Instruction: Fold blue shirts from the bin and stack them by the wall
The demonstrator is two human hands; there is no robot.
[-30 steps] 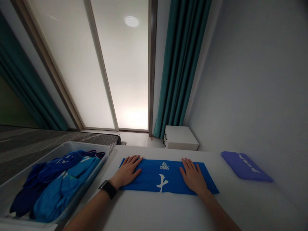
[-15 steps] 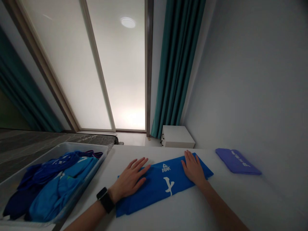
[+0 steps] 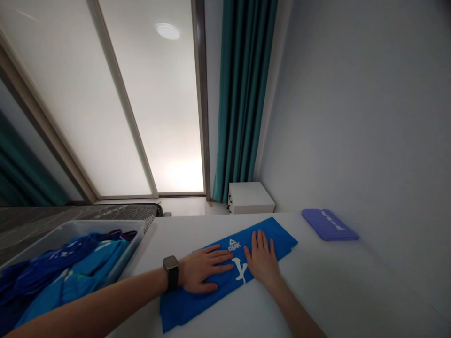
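A blue garment (image 3: pixel 225 286), folded into a long strip, lies slantwise on the white table (image 3: pixel 282 300). White "PEAK" lettering and a white character show on its upper face. My left hand (image 3: pixel 206 268), with a dark watch (image 3: pixel 171 272) on the wrist, rests flat on its left half, fingers pointing right. Flat on the right half, my right hand (image 3: pixel 262 258) has its fingers spread and pointing away from me. The two hands are a short way apart, on either side of the lettering. Both press on the cloth without gripping it.
A folded purple cloth (image 3: pixel 329 225) with white lettering lies on the table at the right, near the wall (image 3: pixel 352 117). To the left stands a clear plastic bin (image 3: pixel 139 232) holding blue clothes (image 3: pixel 77 263). Beyond the table are a white cabinet (image 3: pixel 251 197) and a green curtain (image 3: pixel 243 103).
Both hands have slid inward over the blue garment, closer to each other; the left now lies across its middle left. The camera view has shifted a little.
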